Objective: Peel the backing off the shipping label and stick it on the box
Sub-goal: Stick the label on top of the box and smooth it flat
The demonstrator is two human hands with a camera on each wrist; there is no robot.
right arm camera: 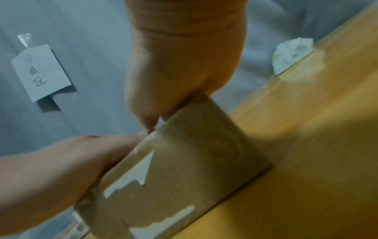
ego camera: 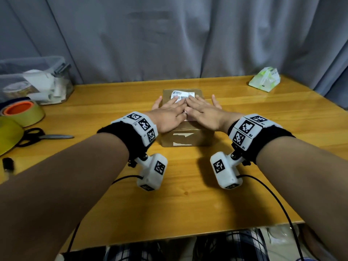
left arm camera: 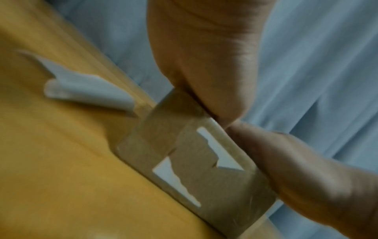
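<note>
The label [ego camera: 182, 96] lies flat on top of the box [ego camera: 185, 135], toward its far edge, with barcode and small print too fine to read. The box sits mid-worktop [ego camera: 188, 194], well in from every edge. Its near face carries white torn remnants of older stickers. The left hand [ego camera: 170, 116] and right hand [ego camera: 202, 112] rest side by side on the box top, fingers straight and spread, fingertips pressing the label's near part; neither grip closes on anything, and both thumbs hang out past the box sides.

Bare wood lies open in front of the box, to its right, and behind it up to the grey curtain [ego camera: 188, 34].

In the left wrist view a curled white strip [left arm camera: 85, 90] lies on the worktop just left of the box; whether it is the backing I cannot tell. Further left sit scissors [ego camera: 45, 137], a tape roll [ego camera: 24, 112] with an orange core, a yellow-green bowl [ego camera: 7, 134] and a clear bin [ego camera: 37, 78] of paper scraps, all well apart from the box. A black marker [ego camera: 7, 164] lies at the near left edge. A tissue pack [ego camera: 264, 79] stands at the far right corner.

In the right wrist view a handwritten note [right arm camera: 40, 72] is taped to the curtain; its last character reads 区.
</note>
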